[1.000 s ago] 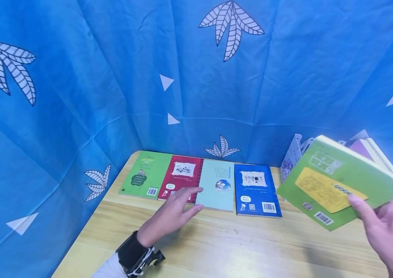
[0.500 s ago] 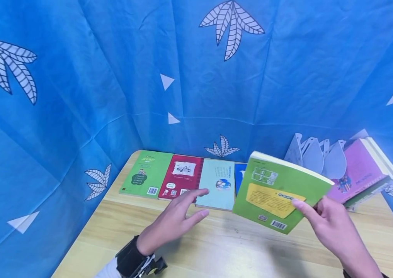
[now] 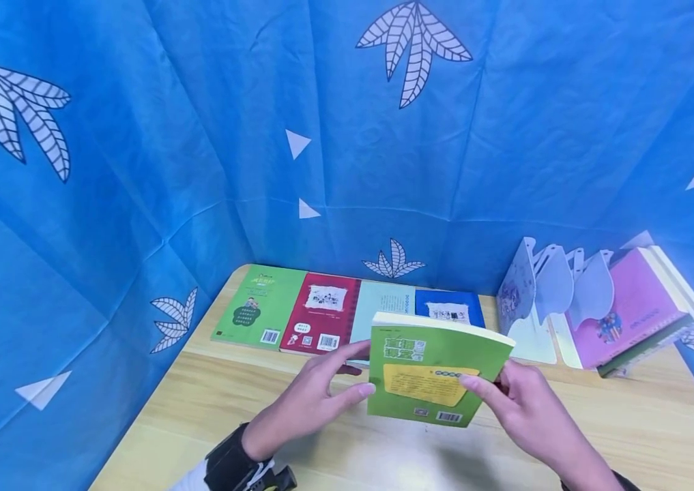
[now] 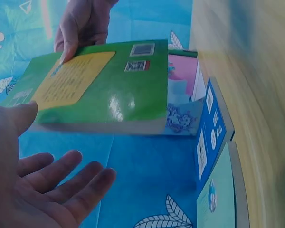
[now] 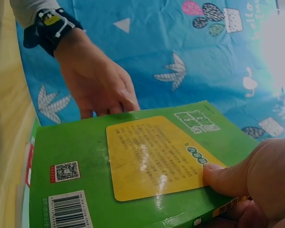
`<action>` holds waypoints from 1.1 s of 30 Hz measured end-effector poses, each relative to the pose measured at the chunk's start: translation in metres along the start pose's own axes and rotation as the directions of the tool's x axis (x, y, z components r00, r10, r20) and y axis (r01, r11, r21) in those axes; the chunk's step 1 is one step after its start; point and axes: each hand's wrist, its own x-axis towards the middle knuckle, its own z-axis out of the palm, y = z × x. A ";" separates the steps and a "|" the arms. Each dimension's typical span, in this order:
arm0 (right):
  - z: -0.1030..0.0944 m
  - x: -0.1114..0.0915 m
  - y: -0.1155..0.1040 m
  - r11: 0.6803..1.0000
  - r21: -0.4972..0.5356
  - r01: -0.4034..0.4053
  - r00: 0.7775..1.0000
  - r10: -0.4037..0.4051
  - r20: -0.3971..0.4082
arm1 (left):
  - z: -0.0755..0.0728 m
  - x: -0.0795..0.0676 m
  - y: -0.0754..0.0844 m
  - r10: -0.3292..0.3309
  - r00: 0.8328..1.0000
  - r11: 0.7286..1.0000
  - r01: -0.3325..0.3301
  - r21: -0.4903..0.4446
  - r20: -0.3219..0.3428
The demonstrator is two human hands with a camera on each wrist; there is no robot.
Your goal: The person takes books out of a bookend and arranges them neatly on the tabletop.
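Observation:
A green book (image 3: 426,354) with a yellow panel on its back cover is held tilted above the table. My right hand (image 3: 527,412) grips its right side, thumb on the cover and fingers behind. On the left, my left hand (image 3: 310,395) is spread, its thumb and fingertips right at the book's left edge. In the left wrist view the left hand (image 4: 57,175) has its fingers apart, with the green book (image 4: 128,95) just beyond them. The right wrist view shows the right thumb (image 5: 228,175) pressing the cover.
Along the back of the table (image 3: 187,416) lie a green book (image 3: 263,303), a red book (image 3: 322,310), a pale mint book (image 3: 386,296) and a blue book (image 3: 469,303). A white file rack (image 3: 515,290) at right holds a pink book (image 3: 635,310) and others, leaning. A blue curtain hangs behind.
My right hand has carried the green book leftward from the right side to in front of the mint and blue books, beside the left hand. The left hand has shifted slightly right.

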 end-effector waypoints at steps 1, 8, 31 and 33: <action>0.002 0.000 0.000 1.000 0.011 -0.001 1.000 0.001 0.012 | 0.001 -0.001 0.001 0.005 1.000 1.000 -0.005 -0.003 -0.004; 0.012 0.005 -0.001 0.995 0.098 -0.034 0.993 0.023 0.113 | 0.012 -0.007 0.001 0.058 0.994 0.998 -0.059 -0.010 -0.089; 0.009 0.005 0.013 0.958 0.279 0.065 0.985 -0.107 0.138 | -0.012 -0.020 -0.018 0.091 0.938 0.996 -0.089 0.019 -0.334; 0.003 0.003 0.018 0.963 0.260 0.068 0.991 -0.095 0.095 | -0.019 -0.023 -0.023 0.044 0.930 0.999 -0.040 0.019 -0.365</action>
